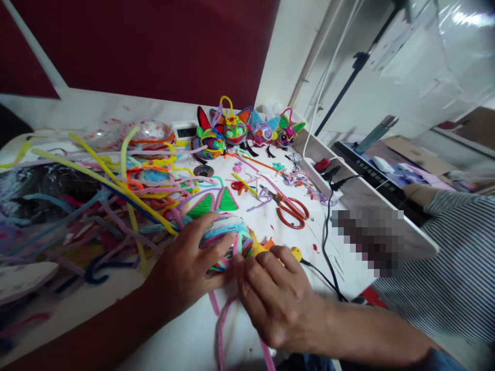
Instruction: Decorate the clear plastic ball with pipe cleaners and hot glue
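Head view: we see left fingers [217,252] spread around the striped ball [224,230], likely steadying it; right fingers [258,275] curl at its edge, we can't tell gripping what.

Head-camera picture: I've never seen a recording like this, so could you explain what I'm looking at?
There is no machine here. The single picture comes from a camera worn on a person's head, looking forward and down at their own bare hands. The left hand holds a ball wrapped in coloured strips; the right hand is at the ball's side, by a yellow object, its grip partly hidden. On the white table are loose fuzzy strips at left, orange-handled scissors and, farther back, four decorated balls with ears.
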Demonstrator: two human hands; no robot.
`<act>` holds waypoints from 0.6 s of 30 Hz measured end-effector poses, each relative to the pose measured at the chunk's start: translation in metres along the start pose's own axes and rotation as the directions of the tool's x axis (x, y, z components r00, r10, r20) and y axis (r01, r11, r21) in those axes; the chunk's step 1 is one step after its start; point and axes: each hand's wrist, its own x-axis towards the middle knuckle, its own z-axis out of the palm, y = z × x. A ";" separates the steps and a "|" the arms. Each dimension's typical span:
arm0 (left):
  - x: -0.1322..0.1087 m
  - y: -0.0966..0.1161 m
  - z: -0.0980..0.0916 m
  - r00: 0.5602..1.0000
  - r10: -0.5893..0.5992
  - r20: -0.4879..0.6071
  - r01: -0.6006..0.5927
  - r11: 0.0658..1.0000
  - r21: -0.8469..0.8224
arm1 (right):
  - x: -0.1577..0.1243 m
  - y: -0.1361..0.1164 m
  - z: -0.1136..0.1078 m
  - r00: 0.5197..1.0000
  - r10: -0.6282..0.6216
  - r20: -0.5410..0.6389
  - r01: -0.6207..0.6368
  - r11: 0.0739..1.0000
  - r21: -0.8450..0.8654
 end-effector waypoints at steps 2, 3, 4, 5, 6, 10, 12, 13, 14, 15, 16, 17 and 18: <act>0.000 0.000 -0.001 1.000 0.005 -0.009 -0.005 1.000 0.007 | -0.001 -0.001 -0.001 1.000 -0.006 -0.007 0.006 1.000 -0.009; 0.000 0.000 -0.001 1.000 0.008 -0.009 -0.008 1.000 0.010 | -0.002 -0.001 -0.002 1.000 -0.009 -0.015 0.009 1.000 -0.009; 0.000 0.000 -0.001 1.000 0.009 -0.010 -0.009 1.000 0.013 | -0.003 -0.001 -0.002 1.000 -0.010 -0.022 0.010 1.000 -0.005; 0.001 0.000 -0.001 1.000 0.006 -0.013 -0.006 1.000 0.013 | -0.004 -0.002 -0.002 1.000 -0.009 -0.025 0.009 1.000 0.000; 0.001 0.000 -0.001 1.000 0.005 -0.017 -0.004 1.000 0.012 | -0.004 -0.002 -0.001 1.000 -0.008 -0.023 0.008 1.000 0.007; 0.000 0.001 -0.001 1.000 -0.004 -0.014 0.004 1.000 0.018 | -0.005 -0.003 0.001 1.000 0.000 -0.014 0.000 1.000 0.017; 0.000 0.001 0.000 1.000 -0.009 -0.008 0.009 1.000 0.017 | -0.005 -0.004 0.002 1.000 0.002 -0.016 -0.002 1.000 0.013; -0.001 0.000 0.000 1.000 -0.014 -0.011 0.014 1.000 0.015 | -0.006 -0.004 0.002 1.000 0.000 -0.012 0.000 1.000 0.009; -0.001 0.000 0.000 1.000 -0.018 -0.011 0.018 1.000 0.014 | -0.006 -0.004 0.002 1.000 -0.003 -0.006 0.003 1.000 0.005; -0.002 0.000 0.000 1.000 -0.023 -0.002 0.023 1.000 0.013 | -0.007 -0.004 0.002 1.000 -0.006 0.002 0.006 1.000 -0.001; -0.002 -0.001 0.000 1.000 -0.026 0.009 0.026 1.000 0.010 | -0.008 -0.004 0.002 1.000 -0.008 0.008 0.008 1.000 -0.006; -0.003 -0.001 0.000 0.999 -0.026 0.019 0.026 1.000 0.006 | -0.008 -0.004 0.002 1.000 -0.009 0.006 0.009 1.000 -0.012; -0.003 -0.001 0.000 0.999 -0.025 0.028 0.025 1.000 0.005 | -0.009 -0.004 0.001 1.000 -0.008 -0.001 0.008 1.000 -0.017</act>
